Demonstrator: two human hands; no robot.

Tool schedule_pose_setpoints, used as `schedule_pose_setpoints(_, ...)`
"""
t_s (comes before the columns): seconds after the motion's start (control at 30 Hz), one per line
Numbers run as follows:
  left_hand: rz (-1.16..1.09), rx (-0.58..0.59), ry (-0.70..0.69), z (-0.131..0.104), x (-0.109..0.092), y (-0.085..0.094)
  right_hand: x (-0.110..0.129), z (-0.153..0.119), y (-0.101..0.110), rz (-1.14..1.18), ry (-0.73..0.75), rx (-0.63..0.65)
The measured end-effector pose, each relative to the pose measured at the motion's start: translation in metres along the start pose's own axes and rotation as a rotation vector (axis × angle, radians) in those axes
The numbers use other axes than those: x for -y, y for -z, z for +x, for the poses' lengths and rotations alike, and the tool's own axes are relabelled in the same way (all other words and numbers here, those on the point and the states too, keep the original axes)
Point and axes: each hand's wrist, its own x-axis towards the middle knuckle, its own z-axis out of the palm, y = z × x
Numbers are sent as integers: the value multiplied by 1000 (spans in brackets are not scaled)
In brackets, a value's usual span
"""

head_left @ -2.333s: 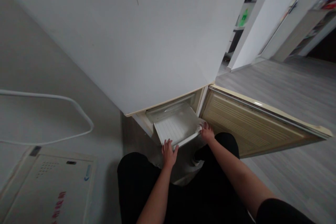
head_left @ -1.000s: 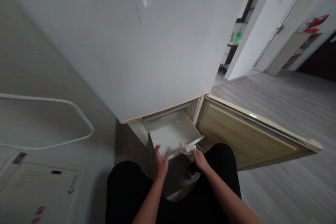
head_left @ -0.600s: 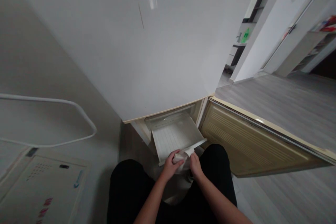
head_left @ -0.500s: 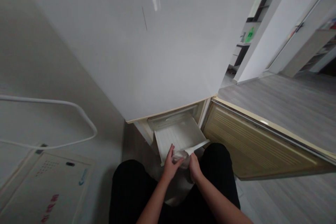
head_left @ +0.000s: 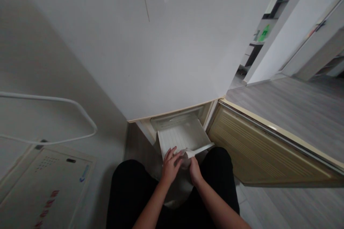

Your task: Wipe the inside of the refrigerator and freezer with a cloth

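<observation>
A white drawer (head_left: 184, 134) is pulled out from the opened bottom compartment of a fridge (head_left: 172, 50), in front of my knees. At its front edge hangs a crumpled whitish piece (head_left: 186, 154); whether it is cloth or thin plastic I cannot make out. My left hand (head_left: 170, 166) is by the drawer's front left part with its fingers spread, the fingertips at the edge of this piece. Closed on the piece's right side, close to the drawer's front rim, is my right hand (head_left: 195, 171); its fingers are partly hidden.
The fridge's lower door (head_left: 266, 146) stands swung open on the right, above the wood-look floor (head_left: 279, 96). Along the left wall are a white cable (head_left: 77, 105) and a cream metal box cover (head_left: 53, 182). Far right, a green bottle (head_left: 264, 33) stands in another room.
My left hand has loosened from the crumpled piece, its fingers spreading over it towards the drawer. My right hand keeps its hold. The view has tilted slightly.
</observation>
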Motion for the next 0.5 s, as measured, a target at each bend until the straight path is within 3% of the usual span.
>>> schedule_pose_setpoints(0.13,80,-18,-67,4,-7,0,-6,0,-2,-104,42,64)
schedule_pose_setpoints(0.33,-75,-31,204,9,-36,6,-3,-3,-5,-229,24,-34)
schedule_pose_setpoints(0.4,-102,16,223,10,-55,11,3,-5,-7,-243,-13,34)
schedule_pose_setpoints(0.5,-20,169,223,13,-86,18,13,-13,-15,-151,-83,243)
